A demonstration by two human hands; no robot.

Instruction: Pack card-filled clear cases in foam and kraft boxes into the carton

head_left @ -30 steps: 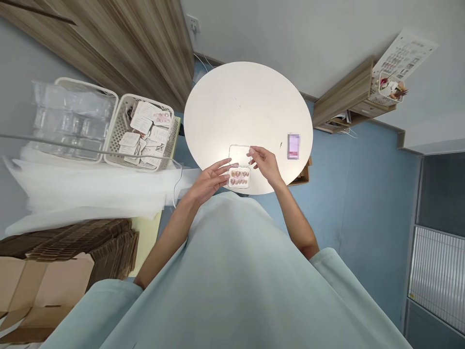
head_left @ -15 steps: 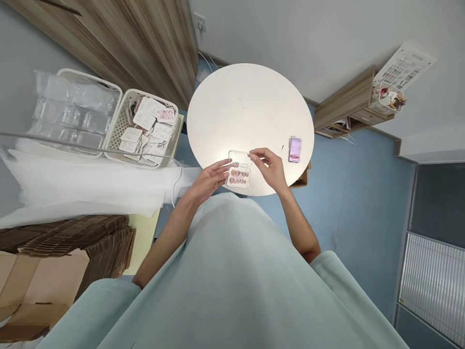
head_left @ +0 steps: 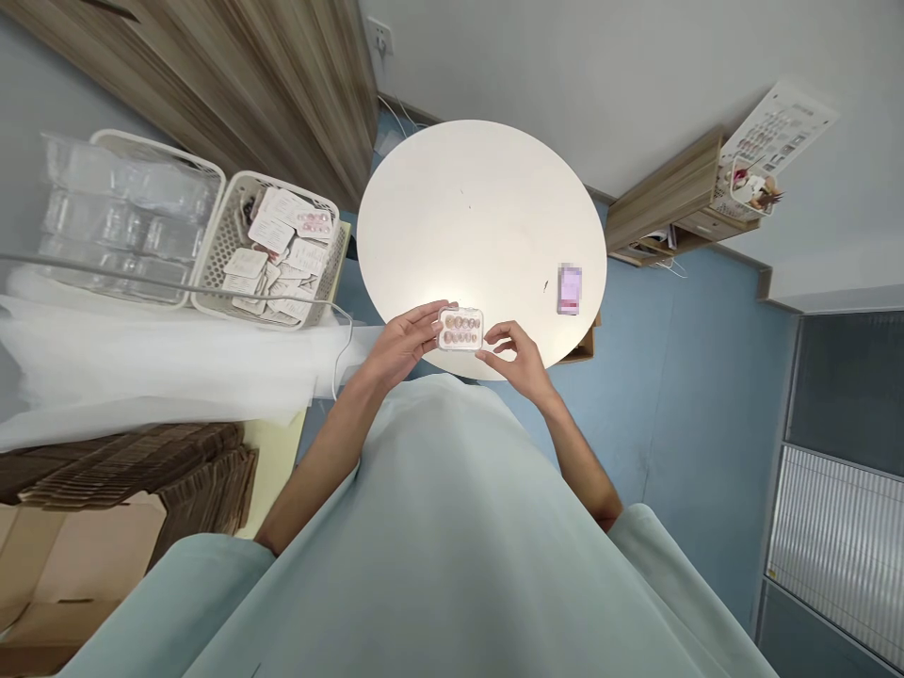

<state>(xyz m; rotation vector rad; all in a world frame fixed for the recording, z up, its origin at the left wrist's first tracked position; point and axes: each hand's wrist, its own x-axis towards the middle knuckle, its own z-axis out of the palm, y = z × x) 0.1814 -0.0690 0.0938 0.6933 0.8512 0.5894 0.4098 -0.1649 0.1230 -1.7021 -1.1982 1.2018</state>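
A small clear plastic case (head_left: 460,330) is closed over a white card with two rows of pinkish press-on nails. My left hand (head_left: 408,341) grips its left side, fingers along the far edge and the left edge. My right hand (head_left: 519,358) is at the case's right edge, thumb and fingers curved and parted, with nothing between them. Its fingertips are very close to the near right corner; whether they touch it I cannot tell. The case is over the near part of a round white table (head_left: 480,207).
A phone (head_left: 569,290) with a lit screen lies on the table's right side. To the left, one basket (head_left: 212,254) holds white cards and another (head_left: 117,141) holds clear plastic packs. White wrapping sheets (head_left: 176,363) and stacked cardboard (head_left: 190,471) sit nearer me. A wooden shelf (head_left: 670,193) stands right.
The case's lid was raised and is now closed down over the nails. My right hand has left the lid and moved nearer me, beside the case's right edge.
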